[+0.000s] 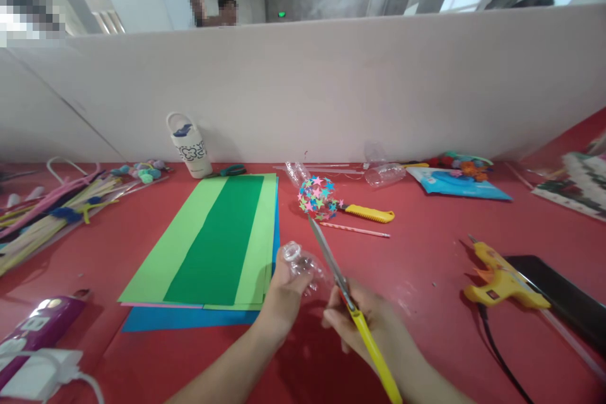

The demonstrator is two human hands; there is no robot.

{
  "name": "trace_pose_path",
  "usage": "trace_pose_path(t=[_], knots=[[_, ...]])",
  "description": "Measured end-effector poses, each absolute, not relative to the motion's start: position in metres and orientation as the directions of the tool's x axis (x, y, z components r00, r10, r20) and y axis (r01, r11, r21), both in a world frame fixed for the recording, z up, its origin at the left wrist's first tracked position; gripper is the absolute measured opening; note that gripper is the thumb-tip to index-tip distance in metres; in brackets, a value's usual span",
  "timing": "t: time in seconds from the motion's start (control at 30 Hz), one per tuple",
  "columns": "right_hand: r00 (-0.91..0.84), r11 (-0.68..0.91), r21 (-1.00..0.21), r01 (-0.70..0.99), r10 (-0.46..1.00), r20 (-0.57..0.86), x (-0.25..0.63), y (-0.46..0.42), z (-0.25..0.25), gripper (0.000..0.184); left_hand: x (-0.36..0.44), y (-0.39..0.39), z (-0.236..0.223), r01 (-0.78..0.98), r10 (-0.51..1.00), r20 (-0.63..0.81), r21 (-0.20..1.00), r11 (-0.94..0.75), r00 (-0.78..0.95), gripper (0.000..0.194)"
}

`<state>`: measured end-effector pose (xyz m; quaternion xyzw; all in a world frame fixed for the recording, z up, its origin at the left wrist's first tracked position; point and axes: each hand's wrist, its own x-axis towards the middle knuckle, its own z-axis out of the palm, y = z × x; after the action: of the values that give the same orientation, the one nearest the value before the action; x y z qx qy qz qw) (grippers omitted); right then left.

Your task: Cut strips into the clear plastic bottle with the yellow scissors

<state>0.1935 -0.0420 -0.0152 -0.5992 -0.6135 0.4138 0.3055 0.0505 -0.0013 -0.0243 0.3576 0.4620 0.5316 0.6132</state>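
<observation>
My left hand [286, 293] is closed around a clear plastic bottle piece [310, 268], its round neck turned up toward me. In my right hand [367, 322] is a pair of scissors with yellow handles [372, 344], gripped near the pivot. The metal blades point up and away, a little right of the bottle piece, apart from its neck. Beyond the blade tips sits a clear rounded bottle piece covered in coloured stars [317, 197]. A yellow utility knife [369, 212] and a pink striped pencil [355, 229] lie beside it.
Coloured paper sheets [215, 240] lie left of my hands. A yellow glue gun [504, 278] rests by a black phone [558, 293] on the right. At the back stand a white bottle [192, 148] and a white partition [303, 88]. A purple power strip [42, 328] is front left.
</observation>
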Motion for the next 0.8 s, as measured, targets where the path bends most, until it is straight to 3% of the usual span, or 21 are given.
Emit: trace_pose_path(t=[0.33,0.57,0.8], knots=[[-0.108,-0.116,-0.947,0.299,0.982,-0.154,0.221,-0.024,-0.011,0.029,0.030,0.016,-0.012,-0.508,0.957,-0.288,0.822,0.259,0.022,0.028],[-0.137,-0.111,-0.981,0.159,0.982,-0.133,0.211,-0.033,-0.014,0.024,0.035,0.006,-0.010,-0.554,0.902,-0.417,0.728,0.404,0.110,0.025],[-0.176,-0.039,-0.990,0.138,0.982,-0.063,0.197,-0.037,-0.027,0.014,0.038,0.004,-0.014,-0.648,0.903,-0.370,0.637,0.418,0.218,0.011]])
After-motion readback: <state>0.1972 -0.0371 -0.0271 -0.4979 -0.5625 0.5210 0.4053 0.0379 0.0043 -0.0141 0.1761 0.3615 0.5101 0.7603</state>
